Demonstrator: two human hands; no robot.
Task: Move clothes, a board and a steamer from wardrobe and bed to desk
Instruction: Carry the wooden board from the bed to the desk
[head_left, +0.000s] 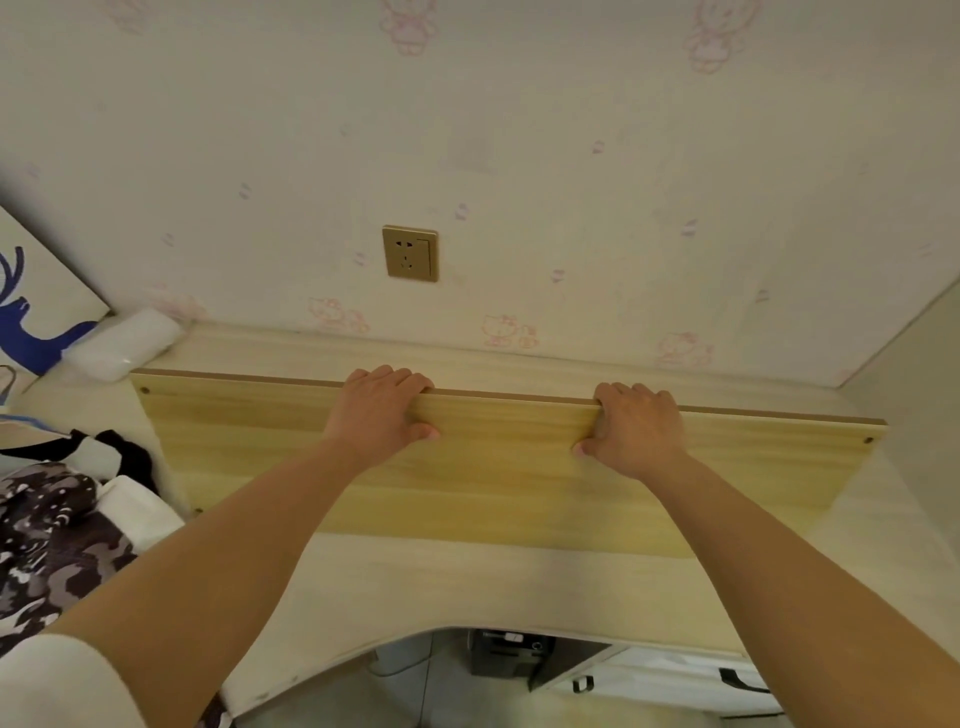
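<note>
A long light-wood board (509, 488) stands tilted on its lower edge across the pale desk (467, 592), its top edge toward the wall. My left hand (382, 410) grips that top edge left of the middle, fingers over the far side and thumb on the near face. My right hand (636, 428) grips the same edge a little to the right in the same way. Clothes (57, 530) with a dark camouflage pattern and white and black pieces lie heaped on the desk's left end, beside the board's left corner.
A gold wall socket (410, 253) sits on the wallpaper above the desk. A white packet (124, 343) and a panel with a blue deer (36, 306) lean in the back left corner. A side wall closes the right end. Below the desk's front edge stand dark and white boxes (519, 654).
</note>
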